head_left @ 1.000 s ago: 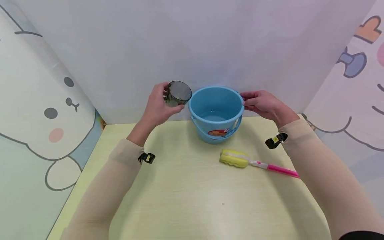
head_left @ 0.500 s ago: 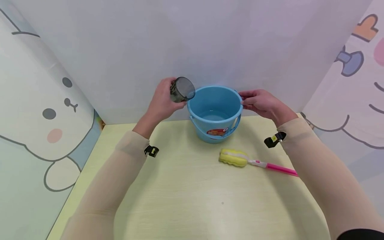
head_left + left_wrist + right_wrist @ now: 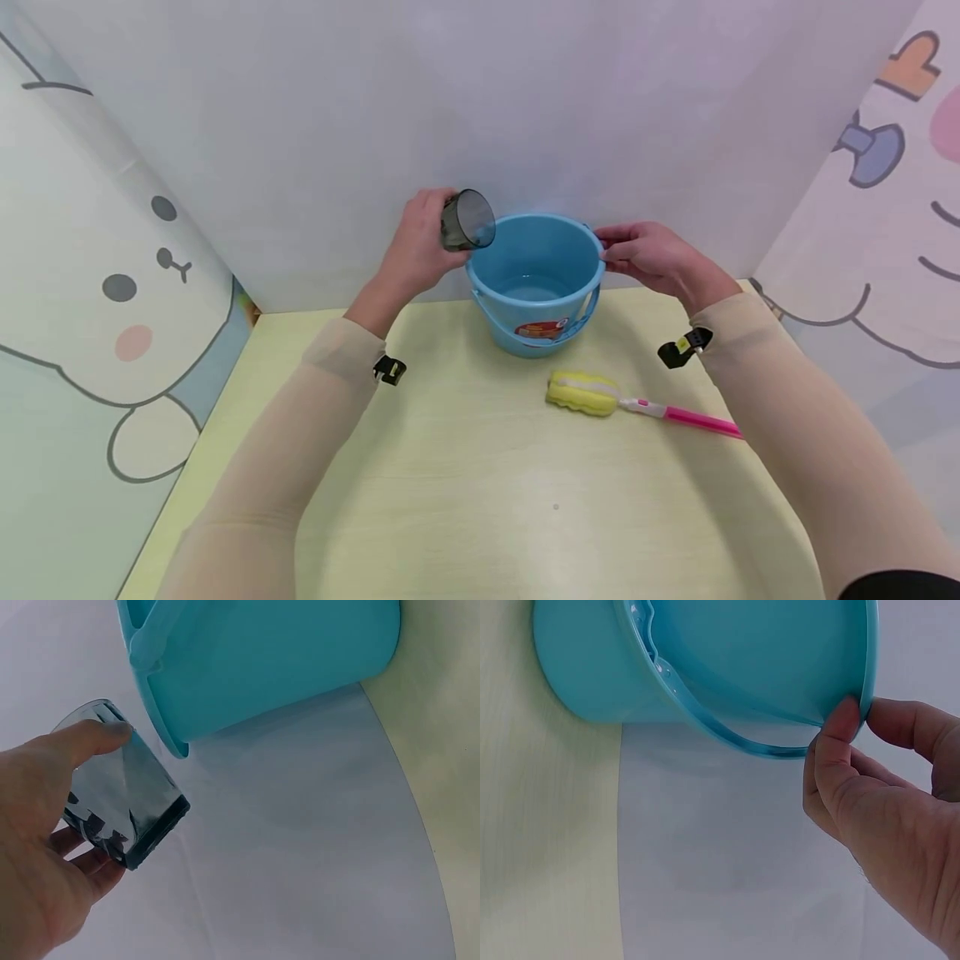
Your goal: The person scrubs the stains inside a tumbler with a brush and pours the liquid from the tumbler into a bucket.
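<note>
My left hand (image 3: 422,243) grips a dark, see-through cup (image 3: 120,795) by its side, thumb on one side and fingers round the other. The cup is tilted, its mouth turned toward the right, over the left rim of a blue bucket (image 3: 534,312). A little clear liquid (image 3: 531,287) seems to lie at the bucket's bottom. At the bucket's right rim, my right hand (image 3: 900,802) pinches the edge between thumb and fingers. The bucket stands upright, its blue handle (image 3: 765,750) hanging down at the side. Whether anything is inside the cup cannot be made out.
A brush with a yellow sponge head (image 3: 582,393) and a pink handle (image 3: 701,422) lies in front of the bucket, partly under the right forearm. Behind the pale table (image 3: 465,500) rises a white wall (image 3: 480,100). Cartoon-printed panels flank both sides.
My left hand has carried the cup to the right and slightly up, tipping its mouth further toward the bucket. The right hand keeps its hold on the rim.
</note>
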Available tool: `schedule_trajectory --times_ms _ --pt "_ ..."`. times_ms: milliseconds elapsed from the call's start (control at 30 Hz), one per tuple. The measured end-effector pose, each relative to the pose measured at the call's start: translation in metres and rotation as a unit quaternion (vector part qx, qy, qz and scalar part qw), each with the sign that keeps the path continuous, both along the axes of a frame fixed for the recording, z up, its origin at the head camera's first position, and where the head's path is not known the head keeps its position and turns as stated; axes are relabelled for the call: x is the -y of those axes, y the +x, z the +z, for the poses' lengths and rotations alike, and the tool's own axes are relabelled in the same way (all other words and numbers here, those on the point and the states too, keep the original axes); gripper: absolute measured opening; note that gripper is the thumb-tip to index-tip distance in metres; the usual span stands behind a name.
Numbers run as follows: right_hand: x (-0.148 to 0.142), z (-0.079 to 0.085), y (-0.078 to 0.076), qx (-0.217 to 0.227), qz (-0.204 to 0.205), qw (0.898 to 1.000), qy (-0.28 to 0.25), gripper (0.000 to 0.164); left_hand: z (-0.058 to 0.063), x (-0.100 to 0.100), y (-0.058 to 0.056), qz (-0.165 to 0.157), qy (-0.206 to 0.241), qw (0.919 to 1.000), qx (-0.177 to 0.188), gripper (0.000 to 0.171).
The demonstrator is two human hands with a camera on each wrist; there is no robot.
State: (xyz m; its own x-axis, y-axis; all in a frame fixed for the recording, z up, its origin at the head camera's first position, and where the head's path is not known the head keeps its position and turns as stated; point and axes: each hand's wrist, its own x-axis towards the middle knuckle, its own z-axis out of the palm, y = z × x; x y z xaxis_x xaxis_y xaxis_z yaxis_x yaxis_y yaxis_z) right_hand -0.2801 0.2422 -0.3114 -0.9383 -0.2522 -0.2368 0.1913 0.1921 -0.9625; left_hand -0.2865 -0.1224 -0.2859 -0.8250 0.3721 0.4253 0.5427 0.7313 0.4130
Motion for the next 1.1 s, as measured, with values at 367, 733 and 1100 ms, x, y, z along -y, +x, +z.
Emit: schedule_trajectory --times_ms 367,733,1100 --pt "0.005 0.002 0.003 0.000 -0.003 1.000 0.000 0.057 0.002 -0.006 -0.002 0.011 -0.039 0.9991 -0.013 0.082" --pt "0.007 0.001 0.004 -0.001 -0.005 1.000 -0.002 0.056 0.002 -0.010 -0.004 0.010 -0.070 0.9969 -0.035 0.081" --pt "0.007 0.002 0.004 -0.001 -0.004 1.000 0.000 0.056 0.002 -0.012 -0.003 0.003 -0.080 0.9954 -0.053 0.081"
